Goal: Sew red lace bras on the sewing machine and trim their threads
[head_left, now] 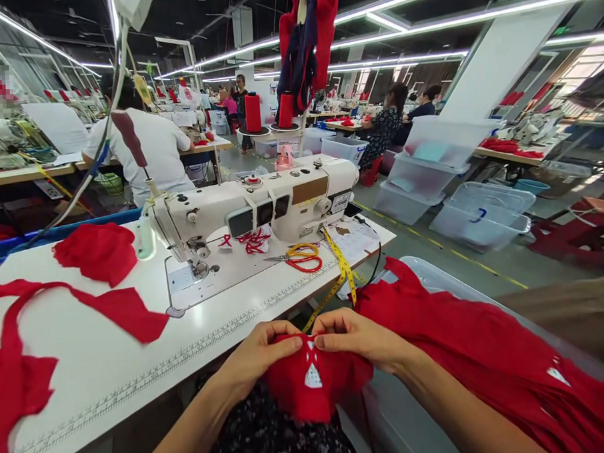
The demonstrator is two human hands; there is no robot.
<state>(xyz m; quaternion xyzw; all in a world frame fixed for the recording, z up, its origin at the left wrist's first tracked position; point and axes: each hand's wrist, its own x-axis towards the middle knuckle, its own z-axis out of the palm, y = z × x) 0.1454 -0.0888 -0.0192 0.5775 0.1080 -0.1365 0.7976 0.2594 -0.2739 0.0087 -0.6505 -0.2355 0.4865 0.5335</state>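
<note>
Rows of sewing stations under long ceiling lights fill the far room, where we see a person in a white shirt [151, 153] seated at the far left with their back to us. On our white table [103, 369], red fabric strips [45, 311] lie at the near left and a folded red piece [97, 252] sits a little farther back. Moving right, the white sewing machine [261, 205] stands across the table, with yellow-handled scissors [298, 257] on its bed and a yellow tape measure [341, 268] trailing over the table's right edge. Near us, below the table edge, our left hand [260, 355] and right hand [359, 337] meet thumb to thumb, both closed in a pinch on a small red garment piece [313, 383] with a white label; it hangs between and just under the two hands. To the right, a heap of red garments [488, 365] fills a clear bin, touching our right wrist. Farther right, stacked clear plastic bins [450, 173] sit on the floor.
</note>
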